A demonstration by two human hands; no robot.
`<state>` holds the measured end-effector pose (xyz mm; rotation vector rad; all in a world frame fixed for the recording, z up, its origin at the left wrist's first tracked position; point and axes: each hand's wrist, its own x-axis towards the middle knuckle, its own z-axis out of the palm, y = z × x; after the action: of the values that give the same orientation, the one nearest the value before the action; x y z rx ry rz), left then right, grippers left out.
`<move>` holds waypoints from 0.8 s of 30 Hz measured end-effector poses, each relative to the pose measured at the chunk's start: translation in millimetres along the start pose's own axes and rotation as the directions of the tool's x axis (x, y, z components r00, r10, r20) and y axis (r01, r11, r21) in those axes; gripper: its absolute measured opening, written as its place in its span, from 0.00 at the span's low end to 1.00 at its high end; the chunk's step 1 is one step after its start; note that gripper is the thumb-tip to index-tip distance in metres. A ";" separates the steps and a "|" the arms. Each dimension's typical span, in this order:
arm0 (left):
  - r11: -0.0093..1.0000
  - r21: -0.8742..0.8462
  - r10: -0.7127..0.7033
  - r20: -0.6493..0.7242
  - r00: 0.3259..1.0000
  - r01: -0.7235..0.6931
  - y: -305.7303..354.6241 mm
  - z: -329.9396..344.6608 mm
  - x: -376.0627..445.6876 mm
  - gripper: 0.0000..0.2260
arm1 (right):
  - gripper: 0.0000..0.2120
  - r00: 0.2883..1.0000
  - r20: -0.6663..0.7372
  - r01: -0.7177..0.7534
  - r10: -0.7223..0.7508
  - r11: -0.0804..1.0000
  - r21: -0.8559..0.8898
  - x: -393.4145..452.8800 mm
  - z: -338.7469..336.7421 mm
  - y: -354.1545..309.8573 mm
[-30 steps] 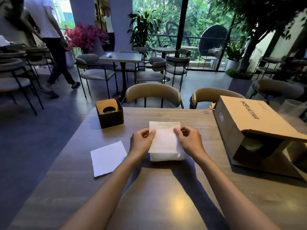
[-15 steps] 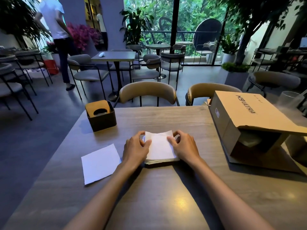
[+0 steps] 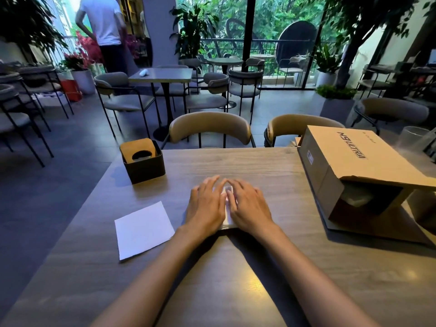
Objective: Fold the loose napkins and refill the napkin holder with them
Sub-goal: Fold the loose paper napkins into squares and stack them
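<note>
Both hands flat, fingers straight: left hand (image 3: 207,204) and right hand (image 3: 247,206) press side by side on the white folded paper napkin (image 3: 227,210), mid grey wood-grain worktop (image 3: 236,291). Nothing gripped. Looks like the crease-setting step: sweep outward along the fold, edges kept aligned. Second white flat napkin (image 3: 144,228) lies just left; dark square napkin holder (image 3: 144,165) beyond it, not yet refilled.

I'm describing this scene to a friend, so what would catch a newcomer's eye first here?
First, the left hand and right hand, laid flat side by side on the folded napkins at the table's middle. Then the cardboard box lying on the right, and the dark napkin holder at the far left, with one loose napkin nearer.
</note>
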<state>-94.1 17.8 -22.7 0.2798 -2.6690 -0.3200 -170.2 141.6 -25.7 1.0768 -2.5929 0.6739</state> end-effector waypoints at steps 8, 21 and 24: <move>0.998 0.004 -0.063 0.272 0.960 0.064 -8.6 20.8 -10.9 0.25 | 0.26 0.951 0.300 -0.073 0.076 0.997 -0.021 -8.3 15.5 11.5; 0.969 -0.212 -0.069 0.265 0.962 0.128 -16.9 14.7 -12.0 0.26 | 0.26 0.933 0.352 -0.087 0.074 0.996 0.022 -8.2 8.7 11.6; 0.964 -0.196 -0.160 0.107 0.981 0.179 -35.6 -3.4 -22.0 0.24 | 0.27 0.960 0.277 -0.045 0.037 0.999 0.022 -8.4 -6.8 5.8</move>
<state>-68.0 -11.3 -37.9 0.4394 -2.6772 -0.6725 -168.1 153.6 -25.0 1.2064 -2.8551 0.6083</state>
